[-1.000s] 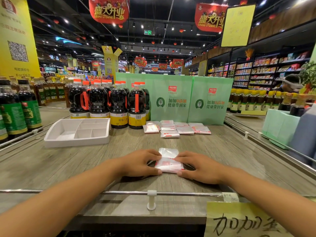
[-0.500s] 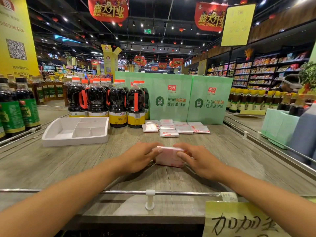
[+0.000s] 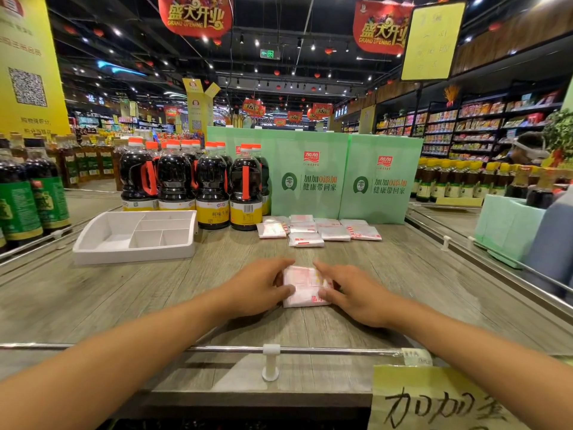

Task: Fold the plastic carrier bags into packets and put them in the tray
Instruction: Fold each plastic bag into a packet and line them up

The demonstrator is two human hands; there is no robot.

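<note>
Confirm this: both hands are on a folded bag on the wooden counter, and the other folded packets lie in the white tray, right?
No. The head view shows the other folded packets on the wooden counter before the green boxes, not in the white tray. The left hand and right hand are indeed on the folded bag.

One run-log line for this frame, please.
step: folding | left hand, right hand: pressing packet flat on counter | tray: no packets yet | other bags: behind
</note>
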